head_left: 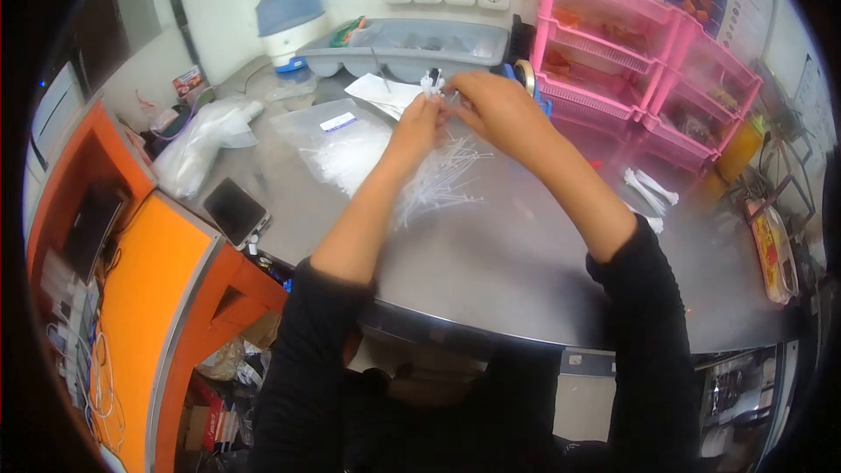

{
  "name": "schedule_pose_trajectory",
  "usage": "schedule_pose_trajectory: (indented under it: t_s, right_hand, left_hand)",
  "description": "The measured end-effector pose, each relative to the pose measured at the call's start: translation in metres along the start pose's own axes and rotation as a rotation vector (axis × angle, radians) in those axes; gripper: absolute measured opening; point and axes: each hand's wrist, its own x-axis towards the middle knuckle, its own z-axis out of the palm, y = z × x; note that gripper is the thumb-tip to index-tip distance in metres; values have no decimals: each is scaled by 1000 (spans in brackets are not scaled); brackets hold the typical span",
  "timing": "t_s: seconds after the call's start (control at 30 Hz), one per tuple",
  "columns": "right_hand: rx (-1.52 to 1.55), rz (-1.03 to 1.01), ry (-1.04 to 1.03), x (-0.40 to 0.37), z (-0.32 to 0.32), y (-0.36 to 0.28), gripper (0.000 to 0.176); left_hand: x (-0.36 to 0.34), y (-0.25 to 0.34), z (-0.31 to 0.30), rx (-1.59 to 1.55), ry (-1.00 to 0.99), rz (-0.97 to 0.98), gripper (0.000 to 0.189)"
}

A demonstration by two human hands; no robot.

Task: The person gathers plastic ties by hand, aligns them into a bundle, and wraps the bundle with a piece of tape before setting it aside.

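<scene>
White cable ties [432, 82] stand in a small bunch with their heads up, and my left hand [419, 130] is closed around them. My right hand [501, 107] is beside the bunch, thumb and fingers pinched on what looks like a thin cable tie; the fingertips are small and partly hidden. Under my forearms, a loose pile of white cable ties [447, 177] spreads over the metal table [491, 254]. A clear plastic bag [317, 133] with a white and blue label lies at the pile's left. Several bundled cable ties [650, 191] lie to the right.
A grey compartment tray [407, 57] and a blue-lidded container [289, 22] stand at the back. Pink stacked baskets [596, 61] rise at the back right. White paper [381, 92] lies behind the pile. A dark tablet-like device [236, 210] rests near the left edge.
</scene>
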Motion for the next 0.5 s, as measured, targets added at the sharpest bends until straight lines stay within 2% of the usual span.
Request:
schedule_pose_trajectory:
  t_s: [0.07, 0.17, 0.27, 0.4, 0.5]
  right_hand:
    - [217, 155, -162, -11, -2, -11, 23]
    - [285, 175, -181, -31, 21, -20, 23]
    - [248, 68, -128, -33, 29, -12, 14]
    - [221, -57, -133, -23, -5, 0, 7]
    - [127, -2, -58, -21, -18, 4, 8]
  left_hand:
    - [-1, 7, 1, -83, 35, 2, 18]
    - [-2, 8, 2, -165, 31, 4, 17]
    - [-2, 7, 1, -182, 29, 6, 17]
    - [-1, 9, -5, -130, 57, -26, 19]
    - [-3, 8, -1, 7, -58, -71, 25]
